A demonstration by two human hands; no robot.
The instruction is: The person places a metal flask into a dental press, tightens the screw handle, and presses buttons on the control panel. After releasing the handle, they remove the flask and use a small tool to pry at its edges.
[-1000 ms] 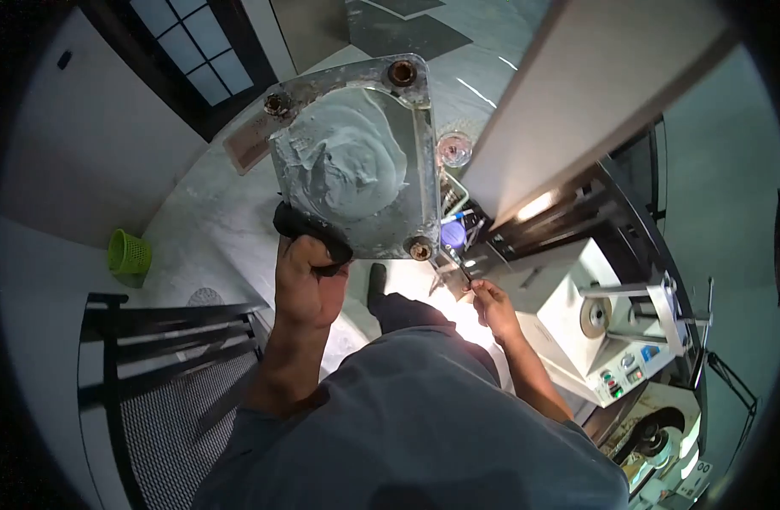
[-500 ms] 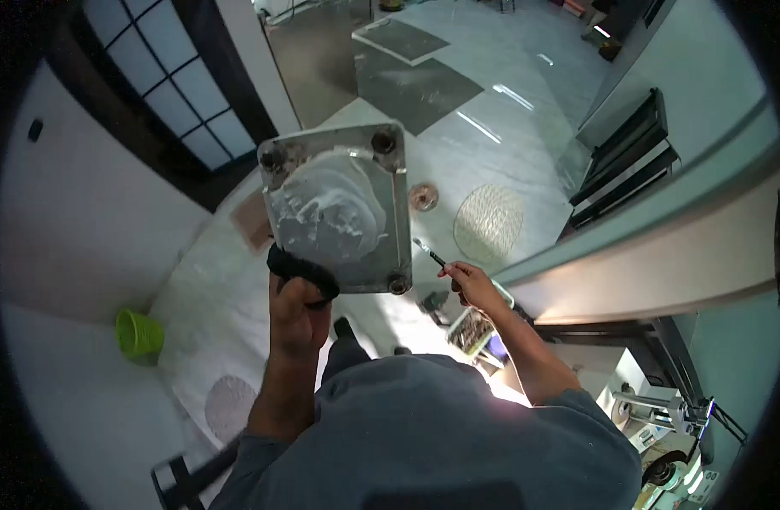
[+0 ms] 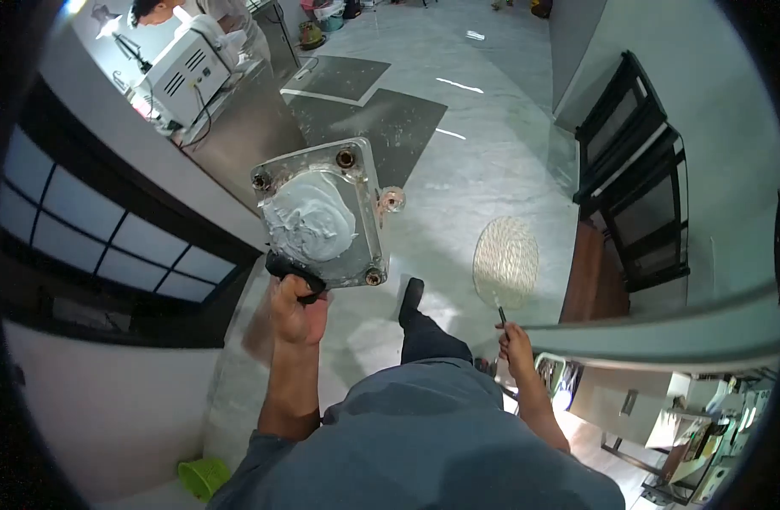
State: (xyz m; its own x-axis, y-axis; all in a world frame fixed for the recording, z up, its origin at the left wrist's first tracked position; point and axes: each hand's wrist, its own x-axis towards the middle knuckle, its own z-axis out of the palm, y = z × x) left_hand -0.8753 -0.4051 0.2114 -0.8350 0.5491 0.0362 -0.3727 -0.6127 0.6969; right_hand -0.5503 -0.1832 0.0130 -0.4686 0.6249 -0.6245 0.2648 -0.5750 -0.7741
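My left hand (image 3: pixel 298 313) is closed round the black grip (image 3: pixel 293 270) at the near left corner of a square, rimmed plate (image 3: pixel 366 229). Round brown-rimmed fittings show at three of its corners. A swirled mound of pale grey-white paste (image 3: pixel 312 223) lies on the plate. My right hand (image 3: pixel 517 347), away to the right, is closed on a slim dark-handled tool (image 3: pixel 503 316). The tool points forward and stands apart from the plate; its pale tip is hard to make out against the floor mat.
A round woven mat (image 3: pixel 506 255) lies on the pale floor. Dark framed panels (image 3: pixel 636 178) lean along the right wall. A person (image 3: pixel 237 21) bends by a white machine (image 3: pixel 186 72) on a counter, far left. A green basket (image 3: pixel 204 478) stands lower left; a white cabinet (image 3: pixel 615 395) is at right.
My view has swung left and moved forward; the person and machine have come into sight. The plate appears farther out and left. My right hand sits lower and farther right. Both hands keep their holds.
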